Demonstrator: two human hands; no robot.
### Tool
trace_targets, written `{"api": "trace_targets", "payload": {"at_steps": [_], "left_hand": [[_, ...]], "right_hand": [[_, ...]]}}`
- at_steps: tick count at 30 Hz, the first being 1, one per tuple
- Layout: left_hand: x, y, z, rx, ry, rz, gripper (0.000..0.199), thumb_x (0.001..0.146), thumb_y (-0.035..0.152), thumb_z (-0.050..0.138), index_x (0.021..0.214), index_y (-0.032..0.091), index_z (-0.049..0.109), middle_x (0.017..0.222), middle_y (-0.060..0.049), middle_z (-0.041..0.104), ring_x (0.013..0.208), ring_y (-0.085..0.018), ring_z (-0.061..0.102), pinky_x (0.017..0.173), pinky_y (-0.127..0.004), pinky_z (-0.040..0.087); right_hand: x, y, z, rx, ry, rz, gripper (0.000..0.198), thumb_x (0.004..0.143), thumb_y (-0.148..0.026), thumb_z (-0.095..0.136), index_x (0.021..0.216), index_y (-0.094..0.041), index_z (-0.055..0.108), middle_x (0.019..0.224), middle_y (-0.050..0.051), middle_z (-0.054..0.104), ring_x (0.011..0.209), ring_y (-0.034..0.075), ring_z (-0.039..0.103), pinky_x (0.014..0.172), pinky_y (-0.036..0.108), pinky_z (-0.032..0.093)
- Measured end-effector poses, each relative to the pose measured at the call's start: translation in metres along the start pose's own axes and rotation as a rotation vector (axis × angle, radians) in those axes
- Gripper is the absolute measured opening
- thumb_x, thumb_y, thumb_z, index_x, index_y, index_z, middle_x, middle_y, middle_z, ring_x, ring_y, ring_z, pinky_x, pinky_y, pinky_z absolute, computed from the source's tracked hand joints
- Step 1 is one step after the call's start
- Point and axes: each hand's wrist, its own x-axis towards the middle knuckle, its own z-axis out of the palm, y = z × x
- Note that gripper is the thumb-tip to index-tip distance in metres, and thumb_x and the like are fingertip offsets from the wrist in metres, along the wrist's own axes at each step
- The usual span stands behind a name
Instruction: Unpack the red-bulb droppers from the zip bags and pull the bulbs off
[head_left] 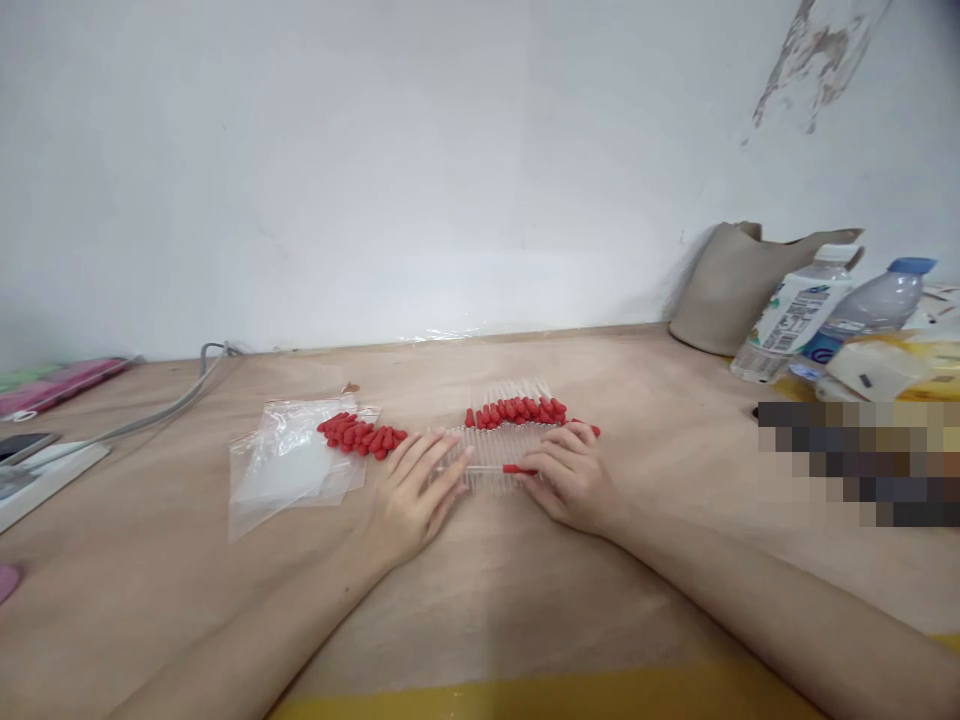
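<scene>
A thin clear tube point(486, 469) with a red rubber bulb point(512, 468) on its right end, like a dropper, lies level between my hands. My left hand point(412, 495) has thumb and forefinger closed at the tube's left end. At the bulb, the fingers of my right hand point(574, 475) are curled in a pinch. Under and behind them lies a row of clear tubes point(495, 448). Beyond it, several droppers with red bulbs point(517, 410) lie side by side. A heap of loose red bulbs point(360, 436) sits left of my left hand, partly on clear plastic bags.
Clear plastic bags point(281, 470) lie at the left, near a grey cable point(165, 408) and a white box point(56, 485). A grey-brown bag-like container point(724, 290) and two plastic bottles point(795, 315) stand at the back right, against the wall.
</scene>
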Motion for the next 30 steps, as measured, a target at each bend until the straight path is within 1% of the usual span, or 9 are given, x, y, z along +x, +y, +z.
{"api": "trace_targets", "payload": {"at_steps": [3,7,8,10,12,13,18,21,30], "left_hand": [[0.003,0.005,0.004,0.033,0.007,0.069,0.03,0.081,0.018,0.057,0.111,0.02,0.056,0.116,-0.008,0.059,0.114,-0.023,0.049,0.098,-0.045,0.038],[0.003,0.007,0.008,0.017,0.007,0.139,0.023,0.081,0.017,0.058,0.103,0.015,0.059,0.109,-0.007,0.063,0.109,-0.022,0.053,0.095,-0.041,0.043],[0.003,0.008,0.009,0.008,0.01,0.149,0.021,0.08,0.016,0.058,0.102,0.014,0.059,0.107,-0.007,0.064,0.108,-0.022,0.054,0.094,-0.04,0.044],[0.002,0.009,0.01,-0.011,0.024,0.153,0.017,0.081,0.016,0.057,0.098,0.012,0.059,0.103,-0.007,0.066,0.105,-0.021,0.057,0.093,-0.038,0.046],[0.002,0.011,0.011,-0.03,0.031,0.151,0.014,0.082,0.016,0.056,0.095,0.012,0.06,0.1,-0.007,0.066,0.102,-0.02,0.058,0.091,-0.037,0.048],[0.003,0.012,0.011,-0.04,0.032,0.151,0.013,0.082,0.017,0.056,0.094,0.012,0.06,0.1,-0.007,0.066,0.102,-0.02,0.059,0.091,-0.037,0.048],[0.003,0.016,0.011,-0.072,0.013,0.155,0.01,0.082,0.014,0.054,0.09,0.011,0.059,0.098,-0.008,0.066,0.098,-0.02,0.06,0.091,-0.036,0.049],[0.002,0.017,0.01,-0.107,0.015,0.147,0.008,0.082,0.013,0.054,0.088,0.01,0.059,0.093,-0.008,0.067,0.095,-0.018,0.061,0.091,-0.034,0.05],[-0.003,0.017,0.007,-0.235,-0.002,0.129,0.009,0.081,0.01,0.053,0.09,0.012,0.057,0.088,-0.006,0.066,0.092,-0.016,0.062,0.092,-0.033,0.05]], "right_hand": [[0.0,-0.007,0.006,0.039,0.011,-0.066,0.004,0.078,-0.021,0.058,0.075,-0.018,0.057,0.07,-0.002,0.064,0.073,0.013,0.051,0.076,0.031,0.031],[-0.001,-0.007,0.007,0.068,-0.02,-0.067,0.002,0.078,-0.021,0.057,0.078,-0.019,0.057,0.073,-0.002,0.065,0.074,0.013,0.051,0.076,0.032,0.032],[-0.001,-0.008,0.007,0.064,-0.031,-0.058,0.005,0.078,-0.023,0.058,0.081,-0.019,0.058,0.076,-0.001,0.065,0.076,0.014,0.051,0.077,0.033,0.032],[0.0,-0.009,0.008,0.042,-0.048,-0.049,0.018,0.078,-0.03,0.059,0.092,-0.019,0.059,0.084,0.001,0.066,0.082,0.016,0.052,0.079,0.035,0.032],[0.002,-0.011,0.009,0.017,-0.06,-0.067,0.029,0.077,-0.036,0.06,0.101,-0.019,0.058,0.09,0.003,0.066,0.087,0.017,0.052,0.083,0.036,0.031],[0.002,-0.012,0.01,0.006,-0.063,-0.085,0.031,0.077,-0.036,0.06,0.102,-0.019,0.058,0.09,0.003,0.066,0.087,0.017,0.052,0.084,0.037,0.031],[0.003,-0.014,0.014,-0.026,-0.079,-0.153,0.007,0.081,-0.024,0.057,0.085,-0.02,0.06,0.074,-0.002,0.066,0.079,0.013,0.054,0.084,0.036,0.031],[0.003,-0.015,0.013,-0.026,-0.071,-0.202,0.007,0.082,-0.023,0.056,0.085,-0.018,0.06,0.072,-0.002,0.066,0.076,0.012,0.054,0.082,0.036,0.032],[0.002,-0.015,0.006,-0.051,-0.039,-0.342,0.008,0.081,-0.02,0.056,0.087,-0.016,0.06,0.078,0.0,0.066,0.079,0.012,0.055,0.079,0.032,0.039]]}}
